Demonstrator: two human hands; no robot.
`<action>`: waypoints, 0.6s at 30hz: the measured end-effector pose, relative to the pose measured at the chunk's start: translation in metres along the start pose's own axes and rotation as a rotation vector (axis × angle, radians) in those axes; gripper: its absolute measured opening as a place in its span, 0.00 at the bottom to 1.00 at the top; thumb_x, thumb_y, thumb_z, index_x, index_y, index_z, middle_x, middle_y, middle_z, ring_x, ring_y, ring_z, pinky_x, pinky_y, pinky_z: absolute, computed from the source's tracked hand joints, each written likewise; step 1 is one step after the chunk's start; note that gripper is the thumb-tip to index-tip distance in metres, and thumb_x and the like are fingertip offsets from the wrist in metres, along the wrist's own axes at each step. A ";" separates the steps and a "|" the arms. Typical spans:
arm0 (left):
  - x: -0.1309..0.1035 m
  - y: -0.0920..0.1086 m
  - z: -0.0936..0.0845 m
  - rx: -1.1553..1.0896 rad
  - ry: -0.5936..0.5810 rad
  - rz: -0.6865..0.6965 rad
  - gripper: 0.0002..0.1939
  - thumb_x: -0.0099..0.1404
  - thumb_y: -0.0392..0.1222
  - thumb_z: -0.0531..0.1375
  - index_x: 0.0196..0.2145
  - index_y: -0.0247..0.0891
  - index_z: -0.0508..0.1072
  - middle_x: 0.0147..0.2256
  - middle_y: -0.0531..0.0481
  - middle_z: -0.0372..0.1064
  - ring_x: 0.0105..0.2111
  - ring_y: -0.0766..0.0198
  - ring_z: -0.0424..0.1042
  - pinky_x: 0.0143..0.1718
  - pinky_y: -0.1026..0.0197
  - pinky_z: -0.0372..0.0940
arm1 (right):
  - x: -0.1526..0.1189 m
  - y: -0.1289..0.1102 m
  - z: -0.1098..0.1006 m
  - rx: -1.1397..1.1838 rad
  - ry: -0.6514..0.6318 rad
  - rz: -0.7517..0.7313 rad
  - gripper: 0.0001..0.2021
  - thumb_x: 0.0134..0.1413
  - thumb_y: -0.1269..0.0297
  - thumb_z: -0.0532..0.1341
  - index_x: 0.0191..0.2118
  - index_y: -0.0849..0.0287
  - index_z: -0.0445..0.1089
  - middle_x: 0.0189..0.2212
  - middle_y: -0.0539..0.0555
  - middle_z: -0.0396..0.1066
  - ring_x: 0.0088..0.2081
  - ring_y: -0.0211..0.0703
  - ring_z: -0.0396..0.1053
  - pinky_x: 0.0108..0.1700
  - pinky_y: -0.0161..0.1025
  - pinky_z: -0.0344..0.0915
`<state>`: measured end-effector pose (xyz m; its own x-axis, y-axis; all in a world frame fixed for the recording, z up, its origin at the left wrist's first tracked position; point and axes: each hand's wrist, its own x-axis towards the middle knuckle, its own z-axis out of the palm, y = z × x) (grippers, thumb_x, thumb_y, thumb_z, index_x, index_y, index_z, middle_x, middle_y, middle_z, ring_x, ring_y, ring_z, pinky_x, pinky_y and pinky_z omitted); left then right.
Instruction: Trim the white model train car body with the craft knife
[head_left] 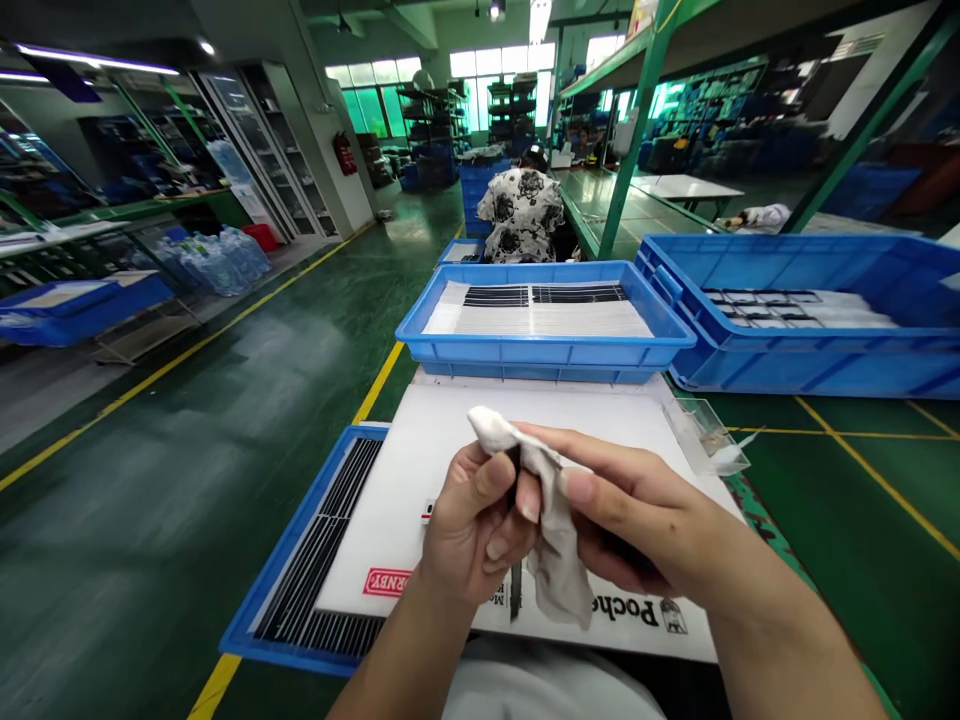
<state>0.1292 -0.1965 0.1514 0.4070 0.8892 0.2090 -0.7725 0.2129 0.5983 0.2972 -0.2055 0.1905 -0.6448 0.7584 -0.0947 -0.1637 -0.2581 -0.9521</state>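
Observation:
My left hand (466, 525) is closed on a narrow black strip (516, 592), whose lower end hangs below the fingers. A crumpled white cloth (556, 560) drapes over the strip's upper part and dangles beside it. My right hand (645, 510) pinches this cloth between thumb and fingers, against the strip. Both hands are above a white board (420, 440) printed with a red label and black lettering. Part of the strip is hidden by the cloth and fingers.
A blue tray (547, 356) with rows of black and white strips stands behind the board. Another blue tray (281, 590) of black strips lies at left. A large blue bin (825, 365) and a clear box (694, 440) are at right. A person (523, 205) sits ahead.

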 end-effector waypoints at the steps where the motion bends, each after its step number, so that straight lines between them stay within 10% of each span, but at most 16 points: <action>1: 0.001 0.001 0.002 -0.056 0.005 -0.042 0.16 0.66 0.47 0.68 0.27 0.32 0.77 0.16 0.58 0.62 0.09 0.80 0.43 0.08 0.77 0.48 | 0.000 0.001 -0.001 0.011 0.005 -0.016 0.31 0.71 0.48 0.59 0.71 0.57 0.58 0.15 0.40 0.54 0.15 0.30 0.46 0.16 0.24 0.45; 10: 0.001 0.008 0.021 -0.337 -0.061 -0.221 0.17 0.71 0.46 0.63 0.28 0.30 0.79 0.12 0.59 0.57 0.07 0.78 0.49 0.08 0.78 0.54 | -0.017 -0.019 0.006 0.028 0.241 -0.128 0.28 0.61 0.48 0.69 0.63 0.50 0.69 0.18 0.39 0.48 0.18 0.30 0.38 0.18 0.26 0.41; 18: -0.004 0.011 0.038 -0.377 -0.256 -0.227 0.18 0.71 0.48 0.62 0.30 0.34 0.82 0.09 0.60 0.53 0.04 0.76 0.50 0.05 0.77 0.51 | -0.024 -0.037 0.030 -0.092 0.251 -0.095 0.27 0.56 0.45 0.72 0.59 0.47 0.75 0.24 0.47 0.59 0.22 0.32 0.52 0.21 0.30 0.45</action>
<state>0.1378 -0.2129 0.1871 0.6552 0.6857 0.3169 -0.7535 0.5628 0.3399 0.2959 -0.2326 0.2366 -0.4231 0.9040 -0.0617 -0.1386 -0.1318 -0.9815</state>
